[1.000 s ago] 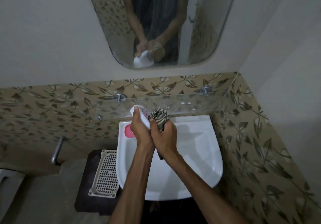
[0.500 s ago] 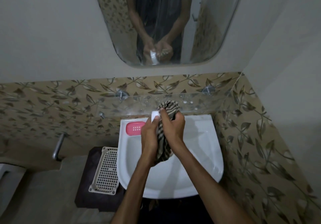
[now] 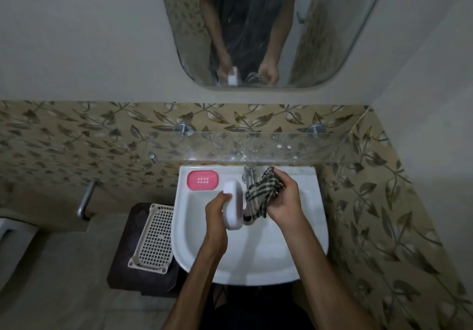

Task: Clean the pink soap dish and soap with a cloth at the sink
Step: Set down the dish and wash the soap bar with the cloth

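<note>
Soap, the white oval bar (image 3: 232,204), now sits gripped in my left hand (image 3: 216,210) over the white basin (image 3: 311,232), parted from the checked cloth (image 3: 262,196) bunched in my right hand (image 3: 285,203), so wiping has paused, the pink plastic dish (image 3: 202,180) waiting on the rim.

A mirror (image 3: 268,22) hangs high above the grip, a clear glass shelf (image 3: 250,148) and chrome tap (image 3: 247,174) sit just beyond it, and a beige perforated tray (image 3: 153,237) on a dark stool (image 3: 120,265) lies left of it.
</note>
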`<state>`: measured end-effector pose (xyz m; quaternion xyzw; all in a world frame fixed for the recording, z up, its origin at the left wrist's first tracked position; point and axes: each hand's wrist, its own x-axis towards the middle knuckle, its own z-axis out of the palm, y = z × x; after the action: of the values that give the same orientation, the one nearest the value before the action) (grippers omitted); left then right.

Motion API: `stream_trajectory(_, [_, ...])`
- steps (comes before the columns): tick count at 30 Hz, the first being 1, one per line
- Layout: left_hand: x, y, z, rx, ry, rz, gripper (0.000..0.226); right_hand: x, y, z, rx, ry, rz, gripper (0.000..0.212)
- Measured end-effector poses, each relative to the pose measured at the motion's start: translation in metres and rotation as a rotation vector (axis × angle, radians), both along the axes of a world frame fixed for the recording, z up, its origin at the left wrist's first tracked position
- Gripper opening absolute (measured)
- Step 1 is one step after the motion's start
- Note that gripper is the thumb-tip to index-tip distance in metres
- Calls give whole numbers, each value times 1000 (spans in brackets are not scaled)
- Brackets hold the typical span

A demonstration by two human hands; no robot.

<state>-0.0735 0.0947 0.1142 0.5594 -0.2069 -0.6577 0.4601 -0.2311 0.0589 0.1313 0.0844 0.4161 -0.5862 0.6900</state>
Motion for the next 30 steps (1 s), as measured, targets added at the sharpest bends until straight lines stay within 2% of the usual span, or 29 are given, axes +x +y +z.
stream_trajectory(3, [3,1,-8,87,189,18,26,2,13,-3,17,-39,-43,17])
stream_trajectory(6, [5,0,-11,83,296,41,23,10,15,-5,6,-11,44,11])
stream_trajectory(8, [1,0,-12,63,242,37,15,15,14,-9,10,68,115,14])
stream_trajectory(10, [-3,0,-17,18,49,44,7,19,16,-12,31,156,178,13])
stream_trajectory(13, [-2,1,-25,-53,-264,110,29,18,18,-25,43,355,168,20])
stream_trajectory(15, [1,3,-28,-73,-332,127,43,13,20,-33,68,448,133,22])
stream_trajectory(18, [4,3,-33,-14,-331,103,64,5,23,-41,151,477,140,23])
stream_trajectory(22, [8,5,-41,92,-225,13,85,-2,26,-45,227,439,130,24])
stream_trajectory(24, [7,5,-44,116,-178,-4,85,-2,26,-46,209,390,104,30])
stream_trajectory(27, [6,3,-49,141,-163,16,74,-2,26,-47,192,284,170,20])
stream_trajectory(30, [8,1,-52,181,-171,26,67,-6,27,-47,183,235,221,25])
